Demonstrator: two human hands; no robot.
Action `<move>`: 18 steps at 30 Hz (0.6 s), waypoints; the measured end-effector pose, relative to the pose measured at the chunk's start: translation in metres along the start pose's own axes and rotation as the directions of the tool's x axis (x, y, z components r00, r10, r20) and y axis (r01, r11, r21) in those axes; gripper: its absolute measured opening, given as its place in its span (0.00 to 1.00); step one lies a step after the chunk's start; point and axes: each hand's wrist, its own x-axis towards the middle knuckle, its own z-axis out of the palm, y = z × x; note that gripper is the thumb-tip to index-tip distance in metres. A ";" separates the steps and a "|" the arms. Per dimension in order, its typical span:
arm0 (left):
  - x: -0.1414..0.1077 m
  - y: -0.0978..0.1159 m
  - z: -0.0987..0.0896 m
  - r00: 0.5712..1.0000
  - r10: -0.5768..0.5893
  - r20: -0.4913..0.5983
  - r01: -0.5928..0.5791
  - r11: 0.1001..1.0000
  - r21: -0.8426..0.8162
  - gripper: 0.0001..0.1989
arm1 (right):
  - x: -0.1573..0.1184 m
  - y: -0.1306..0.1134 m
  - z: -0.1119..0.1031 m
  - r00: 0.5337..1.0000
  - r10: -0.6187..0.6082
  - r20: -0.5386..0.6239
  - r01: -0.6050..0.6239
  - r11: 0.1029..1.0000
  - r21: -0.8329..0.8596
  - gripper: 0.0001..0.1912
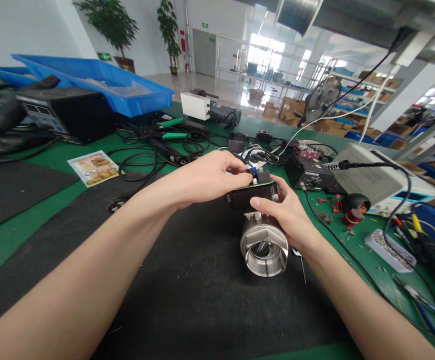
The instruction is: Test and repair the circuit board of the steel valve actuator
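Note:
A steel ball valve [264,247] with a threaded round opening facing me rests on the black mat. On top of it sits a black actuator housing [250,198], its upper side open around a green circuit board [257,184] with a blue part and a dark block on it. My left hand [217,175] reaches over the housing from the left, fingers curled together at the board; the fingertips are partly hidden. My right hand [287,210] is closed around the housing's right side, thumb across its near face. A thin metal tool [303,267] lies beside the valve, partly behind my right wrist.
A soldering station [308,171] and a beige bench instrument [378,177] stand at right, near a white tray of small parts [390,250] and pliers [412,290]. Left are a printed card [93,168], a black box [65,115] and a blue bin [142,100]. Tangled cables cross the back.

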 end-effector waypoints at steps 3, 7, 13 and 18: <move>0.000 0.003 0.000 1.000 -0.019 0.004 0.019 1.000 0.024 0.14 | 0.001 0.001 0.000 1.000 0.001 0.001 -0.001 1.000 0.016 0.36; 0.000 0.004 -0.001 1.000 -0.027 0.003 0.027 0.999 0.040 0.14 | 0.002 0.001 0.000 1.000 -0.001 0.003 0.001 1.000 0.026 0.36; 0.000 0.005 -0.001 1.000 -0.031 -0.001 0.031 0.999 0.039 0.14 | 0.001 -0.001 0.001 1.000 0.003 0.004 -0.003 0.999 0.045 0.36; -0.001 0.005 -0.002 0.999 -0.046 0.009 0.045 0.998 0.040 0.14 | 0.000 -0.001 0.002 1.000 0.014 0.008 -0.015 0.998 0.059 0.37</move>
